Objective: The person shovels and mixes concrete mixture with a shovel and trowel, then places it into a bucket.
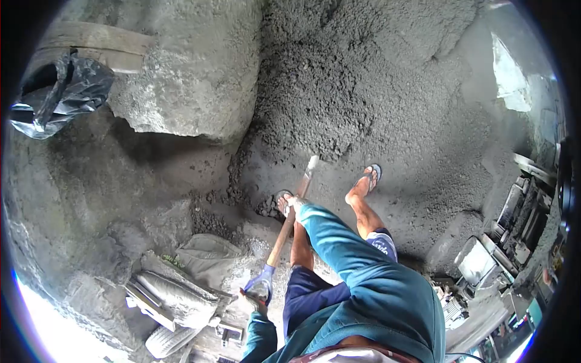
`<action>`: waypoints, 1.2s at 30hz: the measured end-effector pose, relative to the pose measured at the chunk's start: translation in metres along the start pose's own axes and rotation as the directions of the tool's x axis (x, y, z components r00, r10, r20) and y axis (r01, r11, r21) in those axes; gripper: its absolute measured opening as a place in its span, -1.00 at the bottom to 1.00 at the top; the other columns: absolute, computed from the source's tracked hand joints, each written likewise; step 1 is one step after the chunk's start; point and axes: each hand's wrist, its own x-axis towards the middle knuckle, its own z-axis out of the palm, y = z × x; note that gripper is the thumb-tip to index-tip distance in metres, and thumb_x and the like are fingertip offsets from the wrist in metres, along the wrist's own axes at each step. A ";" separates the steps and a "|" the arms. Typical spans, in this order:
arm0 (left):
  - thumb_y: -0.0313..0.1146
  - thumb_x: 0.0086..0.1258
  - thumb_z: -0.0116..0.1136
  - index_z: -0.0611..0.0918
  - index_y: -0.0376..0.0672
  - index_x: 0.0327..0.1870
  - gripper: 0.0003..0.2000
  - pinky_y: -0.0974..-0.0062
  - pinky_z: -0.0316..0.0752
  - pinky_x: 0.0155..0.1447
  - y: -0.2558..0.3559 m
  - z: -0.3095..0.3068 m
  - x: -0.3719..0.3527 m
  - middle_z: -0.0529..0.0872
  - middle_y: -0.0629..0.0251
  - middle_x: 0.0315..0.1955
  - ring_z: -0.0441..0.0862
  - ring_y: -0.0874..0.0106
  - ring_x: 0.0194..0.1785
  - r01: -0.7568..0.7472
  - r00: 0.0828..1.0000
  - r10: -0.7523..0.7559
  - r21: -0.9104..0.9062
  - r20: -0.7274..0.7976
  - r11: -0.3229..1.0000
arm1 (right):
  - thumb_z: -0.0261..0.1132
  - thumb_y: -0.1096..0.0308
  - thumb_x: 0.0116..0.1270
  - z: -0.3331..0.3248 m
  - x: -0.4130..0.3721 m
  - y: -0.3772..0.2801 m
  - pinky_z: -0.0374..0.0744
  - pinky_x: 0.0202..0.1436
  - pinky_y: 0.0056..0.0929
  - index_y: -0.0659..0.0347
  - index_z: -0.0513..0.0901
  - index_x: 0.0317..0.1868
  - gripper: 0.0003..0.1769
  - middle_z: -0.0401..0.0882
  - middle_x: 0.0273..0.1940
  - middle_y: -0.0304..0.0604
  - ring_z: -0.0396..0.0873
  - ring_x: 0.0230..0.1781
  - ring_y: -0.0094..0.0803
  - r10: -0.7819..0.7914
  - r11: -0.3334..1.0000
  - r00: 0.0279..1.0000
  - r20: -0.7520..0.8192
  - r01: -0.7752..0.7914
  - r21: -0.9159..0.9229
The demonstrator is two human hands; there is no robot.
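A shovel (282,242) with a wooden shaft and a purple-blue D-shaped handle slants across my front. My left hand (254,301) is closed on the D-handle, low in the view. My right hand (295,202) wraps round the shaft farther forward, above one sandalled foot. At the far end, a pale metallic part (313,162) meets the grey material; the blade itself I cannot make out. Damp, lumpy grey sand or mortar mix (321,103) spreads out in front of the shovel.
A big concrete block (193,72) rises at the left front, with a black plastic bag (60,97) beyond it. Sacks (175,290) and a tyre (166,342) lie at lower left. Machinery (514,218) stands at right. My sandalled feet (365,183) are on the grey floor.
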 end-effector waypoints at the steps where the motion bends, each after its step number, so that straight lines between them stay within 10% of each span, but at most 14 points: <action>1: 0.23 0.45 0.07 0.50 0.12 -0.03 -0.60 0.50 0.21 -0.61 -0.008 -0.005 0.009 0.25 0.48 -0.59 0.22 0.53 -0.62 0.018 1.000 -0.018 -0.022 -0.005 1.000 | 0.32 0.38 0.25 -0.005 -0.004 -0.004 0.63 -0.33 -0.08 0.08 0.50 -0.24 -0.85 0.51 -0.41 -0.20 0.59 -0.43 -0.18 -0.013 1.000 1.000 -0.009 0.012 -0.007; 5: 0.15 0.47 0.08 0.50 0.19 0.18 -0.60 0.50 0.30 -0.51 -0.012 0.005 -0.014 0.28 0.51 -0.45 0.30 0.54 -0.50 -0.136 0.984 0.140 -0.044 0.112 0.990 | 0.34 0.42 0.22 -0.036 -0.041 -0.021 0.65 -0.32 -0.07 0.11 0.50 -0.22 -0.82 0.52 -0.40 -0.18 0.61 -0.43 -0.16 -0.098 0.995 0.993 -0.067 0.096 -0.034; 9: 0.01 0.47 0.17 0.53 0.07 -0.08 -0.74 0.51 0.28 -0.48 -0.011 0.022 0.013 0.29 0.54 -0.39 0.32 0.53 -0.44 -0.047 0.982 0.064 -0.099 0.180 0.994 | 0.36 0.46 0.19 -0.046 -0.096 -0.063 0.67 -0.31 -0.06 0.13 0.50 -0.20 -0.78 0.54 -0.39 -0.15 0.62 -0.43 -0.14 -0.254 0.967 0.961 -0.108 0.256 0.000; 10: 0.16 0.48 0.05 0.32 0.12 -0.56 -0.55 0.43 0.12 -0.64 -0.010 0.040 0.024 0.21 0.53 -0.73 0.19 0.51 -0.69 -0.040 0.990 0.050 -0.073 0.136 0.997 | 0.36 0.47 0.18 -0.047 -0.116 -0.077 0.67 -0.31 -0.05 0.13 0.50 -0.20 -0.77 0.54 -0.39 -0.15 0.62 -0.43 -0.13 -0.308 0.950 0.943 -0.125 0.313 0.017; 17: 0.14 0.50 0.00 0.35 0.05 -0.51 -0.57 0.37 0.18 -0.64 0.041 0.178 -0.171 0.34 0.40 -0.73 0.32 0.42 -0.69 -0.088 0.880 0.007 0.147 0.475 0.985 | 0.35 0.44 0.22 -0.058 -0.316 -0.226 0.59 -0.48 -0.06 0.05 0.47 -0.27 -0.81 0.43 -0.49 -0.21 0.53 -0.55 -0.20 -0.632 0.709 0.701 -0.331 0.695 0.118; 21: 0.11 0.51 -0.01 0.43 -0.03 -0.50 -0.56 0.38 0.27 -0.66 0.042 0.244 -0.241 0.44 0.30 -0.72 0.39 0.39 -0.69 -0.029 0.539 -0.127 0.169 0.833 0.985 | 0.32 0.40 0.19 -0.038 -0.513 -0.297 0.54 -0.45 -0.07 0.04 0.48 -0.25 -0.82 0.45 -0.47 -0.26 0.49 -0.56 -0.26 -0.821 0.434 0.499 -0.278 0.862 0.263; 26: -0.03 0.43 0.17 0.51 -0.11 -0.42 -0.66 0.45 0.38 -0.59 0.083 0.298 -0.456 0.48 0.36 -0.66 0.43 0.49 -0.64 -0.440 -0.062 0.307 -0.302 0.950 0.846 | 0.28 0.35 0.24 -0.048 -0.714 -0.389 0.53 -0.43 -0.13 0.09 0.47 -0.29 -0.87 0.40 -0.50 -0.30 0.48 -0.53 -0.34 -0.993 0.059 0.099 -0.067 0.890 0.452; 29: 0.10 0.33 0.25 0.51 -0.15 -0.39 -0.56 0.54 0.37 -0.52 0.091 0.313 -0.571 0.57 0.33 -0.61 0.47 0.50 -0.62 -0.572 -0.559 0.494 -0.741 0.666 0.352 | 0.25 0.42 0.17 -0.049 -0.830 -0.403 0.53 -0.42 -0.31 0.16 0.48 -0.20 -0.82 0.43 -0.52 -0.33 0.46 -0.57 -0.39 -0.983 -0.145 -0.052 -0.179 0.817 0.558; 31: 0.06 0.27 0.35 0.56 -0.17 -0.42 -0.57 0.41 0.47 -0.40 0.100 0.299 -0.656 0.62 0.27 -0.55 0.56 0.44 -0.50 -0.148 -0.906 0.391 -0.987 0.162 0.065 | 0.22 0.33 0.25 -0.078 -0.872 -0.405 0.54 -0.44 -0.30 0.19 0.46 -0.22 -0.83 0.41 -0.53 -0.33 0.46 -0.57 -0.39 -0.946 -0.321 -0.238 -0.218 0.777 0.542; 33: 0.00 0.07 0.52 0.65 -0.11 -0.32 -0.60 0.26 0.59 -0.12 0.091 0.276 -0.701 0.63 0.31 -0.46 0.69 0.25 -0.25 0.169 -0.946 0.251 -0.974 -0.204 -0.152 | 0.20 0.30 0.24 -0.127 -0.899 -0.408 0.55 -0.44 -0.37 0.21 0.46 -0.21 -0.81 0.42 -0.51 -0.34 0.45 -0.58 -0.41 -0.937 -0.333 -0.318 -0.147 0.675 0.659; 35: 0.05 0.04 0.53 0.66 -0.10 -0.34 -0.58 0.25 0.55 -0.07 0.088 0.251 -0.719 0.63 0.28 -0.45 0.68 0.25 -0.22 0.146 -0.942 -0.323 -0.977 -0.088 -0.158 | 0.18 0.28 0.23 -0.156 -0.916 -0.389 0.56 -0.44 -0.43 0.21 0.47 -0.24 -0.81 0.45 -0.48 -0.31 0.46 -0.57 -0.43 -0.934 -0.339 -0.315 -0.169 0.631 0.698; 36: 0.04 0.06 0.52 0.67 -0.10 -0.35 -0.59 0.25 0.55 -0.08 0.086 0.246 -0.709 0.64 0.28 -0.44 0.68 0.23 -0.23 0.142 -0.969 -0.221 -0.983 -0.112 -0.121 | 0.20 0.25 0.22 -0.157 -0.913 -0.375 0.56 -0.43 -0.42 0.20 0.49 -0.26 -0.79 0.48 -0.46 -0.27 0.48 -0.57 -0.39 -0.904 -0.419 -0.398 -0.159 0.744 0.520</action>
